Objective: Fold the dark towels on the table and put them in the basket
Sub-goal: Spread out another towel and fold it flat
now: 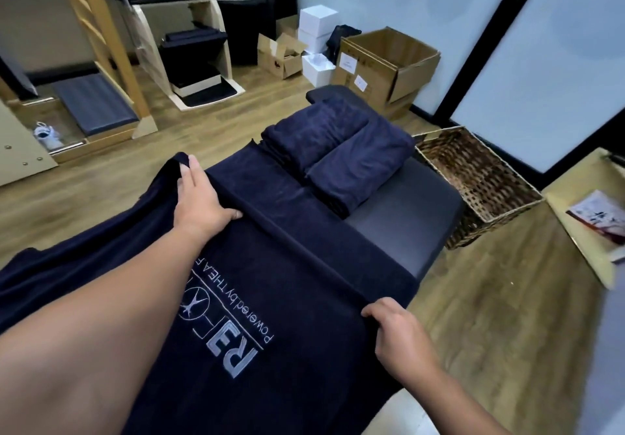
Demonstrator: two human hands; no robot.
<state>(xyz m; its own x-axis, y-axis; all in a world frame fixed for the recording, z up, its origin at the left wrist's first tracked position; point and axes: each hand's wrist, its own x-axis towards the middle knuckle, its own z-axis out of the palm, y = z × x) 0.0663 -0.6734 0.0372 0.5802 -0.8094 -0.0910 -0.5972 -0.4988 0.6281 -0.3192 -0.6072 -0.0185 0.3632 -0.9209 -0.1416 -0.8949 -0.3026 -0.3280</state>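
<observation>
Dark navy towel (270,299) spread across the near end of the black padded tabletop (416,228), printed logo facing up, one long fold ridge running diagonally from the far left corner to the near right edge. Left portion draped off the tabletop's left side, hanging over the wooden floor (490,316). Two folded towels (338,153) lying side by side at the far end, touching each other and the spread towel's far edge. Bare black strip of tabletop open along the right side, between the fold and the right edge. Wicker basket (480,181) on the floor just beside that right edge, mouth open upward. Left hand (203,197) reaching far forward, arm extended, fingers gripping the towel's far left corner, thumb laid against the fold ridge. Right hand (395,329) nearer the body, fingers curled over the near end of the fold, pinching the cloth. Cardboard boxes (382,65) beyond the tabletop's far end, well apart.
</observation>
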